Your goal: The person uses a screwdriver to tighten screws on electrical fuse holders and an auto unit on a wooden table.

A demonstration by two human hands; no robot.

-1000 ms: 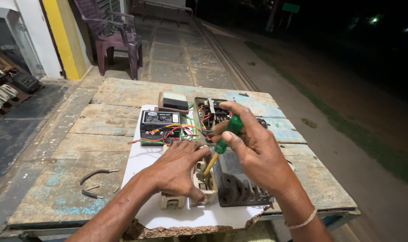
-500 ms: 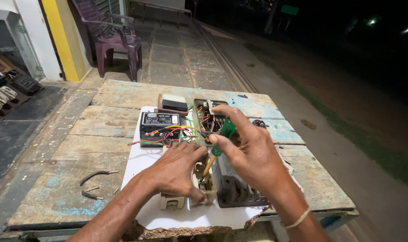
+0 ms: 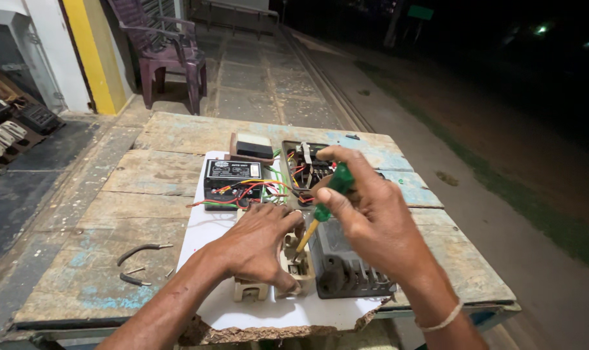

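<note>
**Hands, Screwdriver and Socket Block: Position**

Right hand (image 3: 372,214) is closed around the green plastic handle of a screwdriver with a yellow shaft (image 3: 317,217), thumb and fingers wrapped about the grip. Long axis of the screwdriver runs diagonally: handle up and to the right, away from the person, tip down and to the left, toward the person. The tip meets the top of a small cream plastic socket block (image 3: 295,262); the exact contact point is hidden by the fingers.

Left hand (image 3: 259,243) lies palm down over the socket block, fingers curled on it and pressing it onto a white sheet (image 3: 262,311).

Just right of the block sits a grey ribbed metal housing (image 3: 346,266). Beyond the hands stand a black rectangular module with red and green wires (image 3: 233,178) and an open box of wiring (image 3: 304,168). All rest on a weathered wooden table with flaking blue paint (image 3: 145,175). Two curved metal strips (image 3: 139,249) lie near the left edge. A purple plastic chair (image 3: 168,48) stands on the pavement, well apart.
</note>
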